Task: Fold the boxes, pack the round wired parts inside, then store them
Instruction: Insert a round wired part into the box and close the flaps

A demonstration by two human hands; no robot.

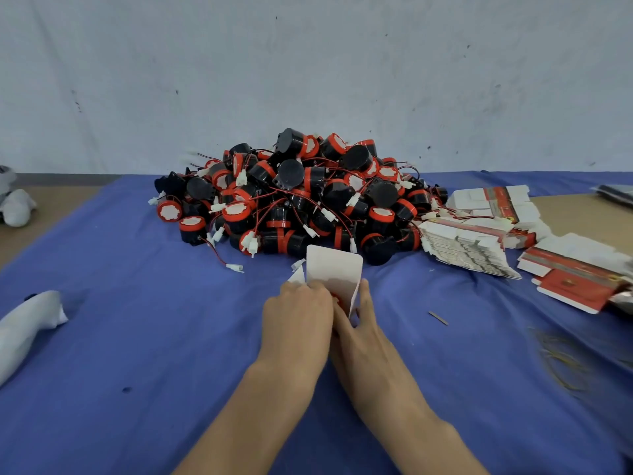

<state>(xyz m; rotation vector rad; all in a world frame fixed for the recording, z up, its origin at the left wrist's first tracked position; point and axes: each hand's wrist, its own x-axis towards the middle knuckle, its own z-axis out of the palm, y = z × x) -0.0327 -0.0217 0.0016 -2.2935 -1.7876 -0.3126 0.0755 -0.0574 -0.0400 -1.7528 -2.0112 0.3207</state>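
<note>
1. Both hands lie closest to the viewer, in front of the pile of round wired parts [298,197]. The left hand [298,313] has its fingers curled over the mouth of a small white box [334,269]. The right hand [363,323] grips the box's right side, thumb along the wall. Both grips are narrow and closed on the box.
2. The box stands on the blue cloth [137,320] just in front of the pile, top flap upright and unfolded. A red patch shows between the hands; whether it is a part inside or the box's print cannot be told.
3. Judged step: seating a part or tucking the side flaps before closing.
4. Risk: a wire or connector caught under the flap would stop the lid seating or nick the lead. Cause: leads left uncoiled.
5. Risk: the thin card may crease or a side flap tear. Cause: squeezing too hard with both hands.
6. Risk: the pile may slide onto the work spot. Cause: tangled leads dragging neighbours when one part is pulled. A loose white connector [234,268] lies at the pile's front edge.
7. Risk: the flat box blanks [479,231], right of the pile and touching it, may be fouled by stray leads.
8. Rubber bands [561,358] lie well to the right of the pile, in front of the blanks, and could snag a sweeping arm.
</note>
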